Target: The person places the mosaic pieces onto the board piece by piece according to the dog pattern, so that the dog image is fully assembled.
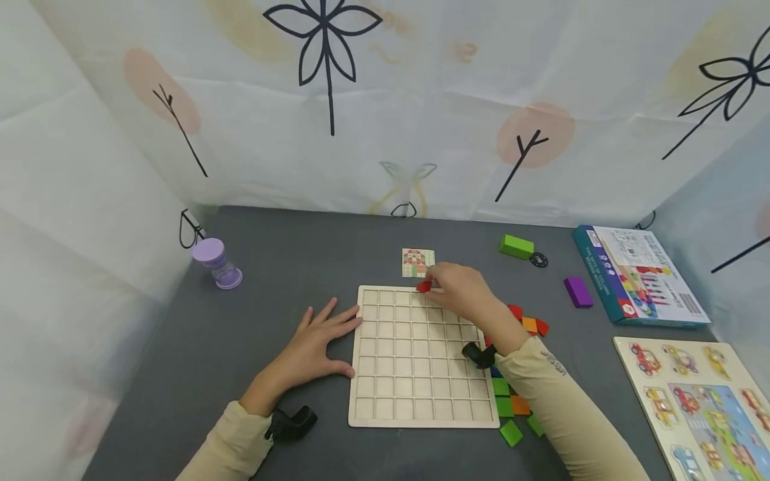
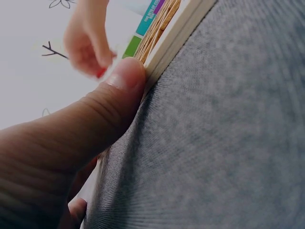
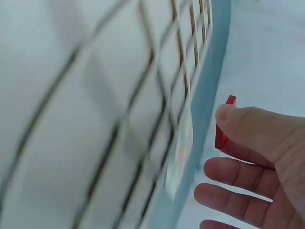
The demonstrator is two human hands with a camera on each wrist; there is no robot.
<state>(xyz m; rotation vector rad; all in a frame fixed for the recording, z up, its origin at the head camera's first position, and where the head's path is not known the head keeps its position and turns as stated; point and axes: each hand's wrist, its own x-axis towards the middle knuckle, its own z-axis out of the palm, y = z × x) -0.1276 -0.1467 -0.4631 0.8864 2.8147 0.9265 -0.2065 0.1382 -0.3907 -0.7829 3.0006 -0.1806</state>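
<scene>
A pale wooden grid board [image 1: 415,374] lies on the grey table, its squares bare. My left hand [image 1: 315,344] is spread at the board's left edge, with thumb and fingertips touching the side. In the left wrist view the thumb [image 2: 105,105] presses on the board's rim. Over the board's far edge, my right hand [image 1: 463,290] pinches a small red block [image 3: 224,129] between thumb and forefinger; its other fingers are loosely bent. Just beyond that edge lies a small pattern card [image 1: 415,262] with a red and green picture, partly behind the right hand.
Green, orange and red blocks [image 1: 511,432] lie right of the board, partly under the right forearm. Farther right are a green block [image 1: 516,246], a purple block [image 1: 579,292], a box [image 1: 650,280] and a vehicle puzzle [image 1: 637,381]. A purple sand timer [image 1: 218,262] stands far left.
</scene>
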